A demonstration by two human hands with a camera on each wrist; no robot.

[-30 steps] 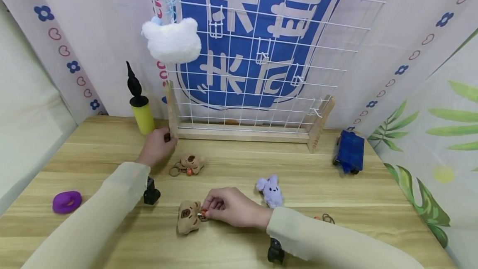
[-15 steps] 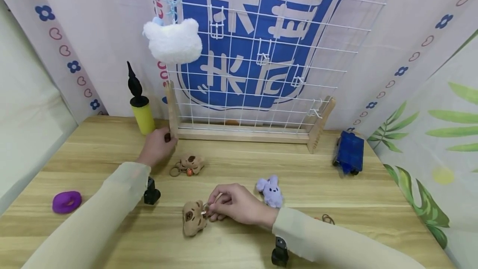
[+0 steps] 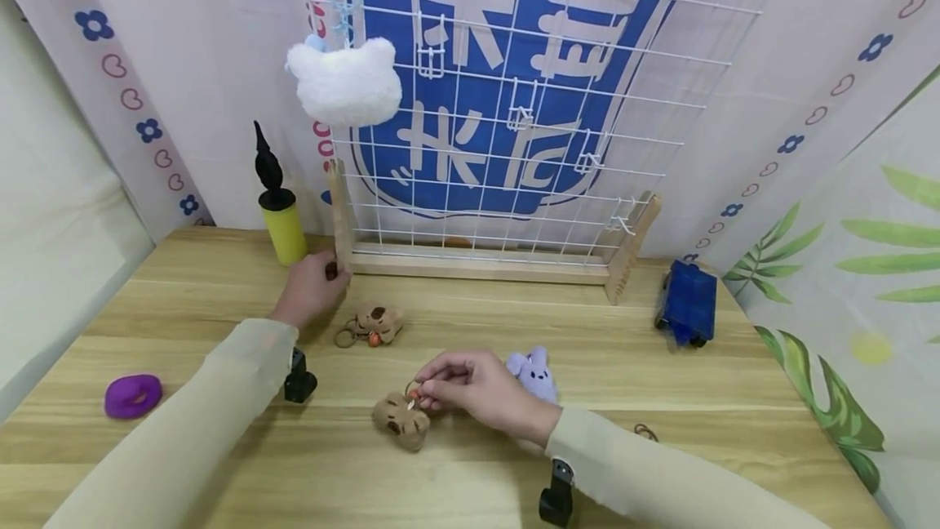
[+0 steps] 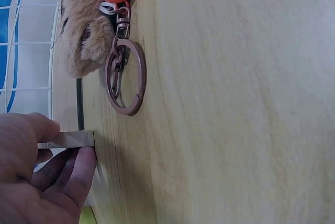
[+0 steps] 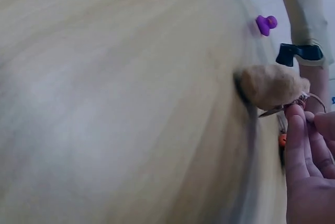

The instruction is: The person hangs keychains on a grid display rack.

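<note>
In the head view my right hand (image 3: 486,395) pinches the metal ring and orange bell end of a brown plush keychain (image 3: 401,420). The plush hangs tilted from the fingertips, low over the table. In the right wrist view this plush (image 5: 275,85) appears beside the fingers and thumb. My left hand (image 3: 310,288) grips the left wooden foot (image 3: 340,215) of a white wire grid rack (image 3: 477,162). In the left wrist view the thumb and fingers lie on either side of that wooden foot (image 4: 73,139). A similar plush keychain (image 3: 378,322) lies close by, its ring (image 4: 125,77) flat on the tabletop.
A white plush (image 3: 348,84) hangs at the grid's upper left, with several wire hooks (image 3: 520,117) on the grid. A yellow pump (image 3: 283,228), purple ring (image 3: 133,395), lilac plush (image 3: 538,376) and blue toy vehicle (image 3: 687,302) stand about the wooden table (image 3: 294,472).
My right hand has moved right and slightly away from me with the plush keychain, whose body has swung to a new tilt. My left hand keeps its hold on the wooden foot.
</note>
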